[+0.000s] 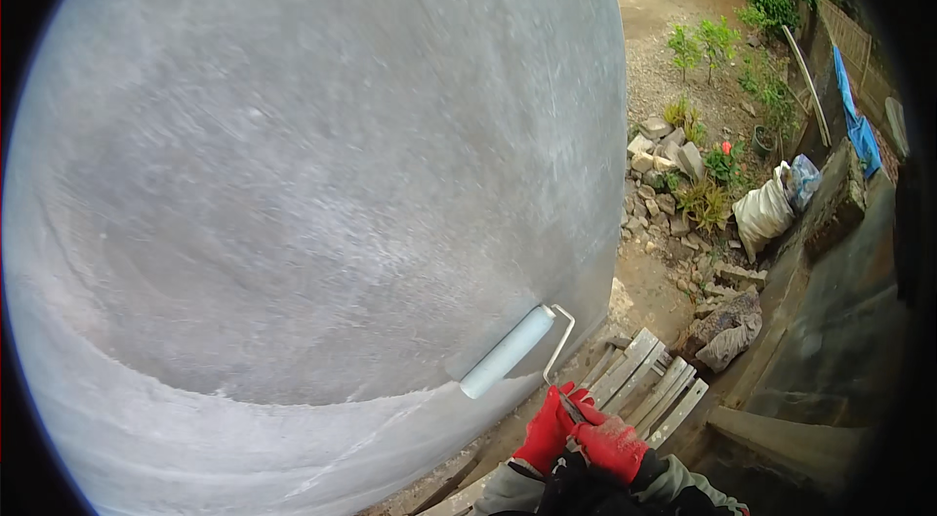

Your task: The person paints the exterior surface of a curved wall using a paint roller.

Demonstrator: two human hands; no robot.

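Observation:
A paint roller [508,352] with a pale blue sleeve rests against a large grey wall [322,174], low and right of the middle. Its bent white wire frame runs down to a handle held between my gloved hands. My left hand [544,433], in a red glove, is closed around the handle near the frame. Just to its right, my right hand [612,445], in a matching glove dusted with pale paint, also wraps the handle. Most of the grip is hidden by the fingers. The wall shows a darker patch bordered by a lighter band along its lower part.
Weathered wooden slats [649,384] lie below and right of my hands. Farther off are broken stones [664,155], a white sack [764,213], a blue tarp [856,121] and small plants. A low concrete wall [825,321] runs along the right.

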